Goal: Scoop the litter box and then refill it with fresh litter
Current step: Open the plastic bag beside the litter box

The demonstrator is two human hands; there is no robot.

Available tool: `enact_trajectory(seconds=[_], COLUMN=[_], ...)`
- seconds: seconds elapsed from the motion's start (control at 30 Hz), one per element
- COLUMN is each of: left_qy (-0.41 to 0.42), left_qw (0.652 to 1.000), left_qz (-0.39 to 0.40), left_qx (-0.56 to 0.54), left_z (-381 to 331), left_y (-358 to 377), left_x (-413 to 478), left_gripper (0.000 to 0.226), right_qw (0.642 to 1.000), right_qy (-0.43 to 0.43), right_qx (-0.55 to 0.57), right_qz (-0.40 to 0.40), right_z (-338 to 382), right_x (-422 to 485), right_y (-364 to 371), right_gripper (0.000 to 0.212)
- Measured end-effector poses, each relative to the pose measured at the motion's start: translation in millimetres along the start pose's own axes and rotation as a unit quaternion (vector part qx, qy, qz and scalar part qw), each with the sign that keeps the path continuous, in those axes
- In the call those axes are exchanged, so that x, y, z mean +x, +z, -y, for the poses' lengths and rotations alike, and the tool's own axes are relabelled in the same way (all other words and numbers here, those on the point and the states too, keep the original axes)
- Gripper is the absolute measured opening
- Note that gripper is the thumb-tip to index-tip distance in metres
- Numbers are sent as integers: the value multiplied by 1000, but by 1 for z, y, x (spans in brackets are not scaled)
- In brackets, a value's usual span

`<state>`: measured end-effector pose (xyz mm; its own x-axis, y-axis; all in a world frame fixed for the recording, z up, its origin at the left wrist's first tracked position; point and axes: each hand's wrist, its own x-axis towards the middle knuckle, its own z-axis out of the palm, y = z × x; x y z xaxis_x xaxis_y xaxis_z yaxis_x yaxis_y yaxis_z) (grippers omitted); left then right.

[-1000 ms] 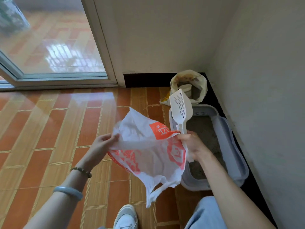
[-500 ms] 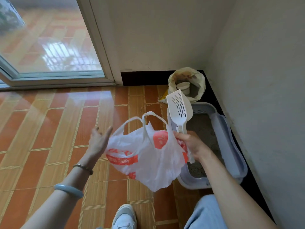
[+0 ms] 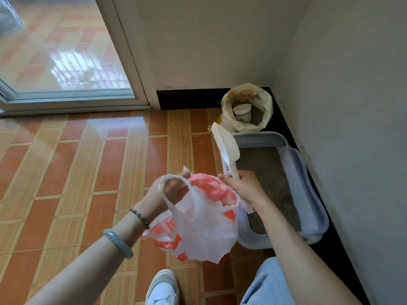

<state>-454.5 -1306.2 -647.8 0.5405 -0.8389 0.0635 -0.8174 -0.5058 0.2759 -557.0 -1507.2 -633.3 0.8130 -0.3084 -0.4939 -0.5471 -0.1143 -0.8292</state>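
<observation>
A pale lavender litter box (image 3: 308, 183) with grey litter lies on the floor along the right wall. My right hand (image 3: 246, 188) grips the handle of a white slotted scoop (image 3: 226, 146), blade up over the box's near left corner, and also pinches an edge of a white and orange plastic bag (image 3: 202, 223). My left hand (image 3: 169, 192) is pushed through one bag handle and holds the bag's left side. The bag hangs between both hands, left of the box.
An open yellowish sack (image 3: 246, 106) with a white cup (image 3: 242, 112) inside stands in the corner behind the box. A glass sliding door (image 3: 61, 51) is at the upper left. Orange floor tiles (image 3: 88, 168) spread left. My shoe (image 3: 163, 287) and jeans knee (image 3: 266, 285) are at the bottom.
My left hand let go of the bag, swung open, then came back and went through a bag handle. The scoop turned edge-on in my right hand.
</observation>
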Motion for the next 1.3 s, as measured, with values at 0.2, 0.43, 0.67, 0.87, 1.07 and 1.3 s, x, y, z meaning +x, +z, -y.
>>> enact_trajectory(seconds=[0.2, 0.43, 0.67, 0.87, 1.07, 1.3], left_qy=[-188, -252, -315, -342, -391, -464], left_qw=[980, 966, 943, 902, 857, 756], left_qz=[-9, -43, -67, -9, -52, -85], left_qx=[65, 40, -80, -262, -332, -454], left_z=[17, 3, 7, 43, 51, 75], left_y=[-34, -38, -48, -43, -32, -40], left_x=[-14, -16, -19, -32, -37, -51], left_gripper=[5, 9, 18, 33, 35, 38], right_qw=[984, 994, 989, 986, 984, 976], right_qy=[-63, 4, 98, 106, 85, 59], right_qx=[-58, -58, -89, 130, 97, 10], right_qz=[-156, -88, -65, 6, 123, 210], right_z=[12, 16, 7, 10, 3, -4], right_x=[-5, -5, 2, 3, 7, 5], right_y=[-2, 27, 23, 10, 8, -11], right_gripper=[33, 38, 20, 27, 21, 23])
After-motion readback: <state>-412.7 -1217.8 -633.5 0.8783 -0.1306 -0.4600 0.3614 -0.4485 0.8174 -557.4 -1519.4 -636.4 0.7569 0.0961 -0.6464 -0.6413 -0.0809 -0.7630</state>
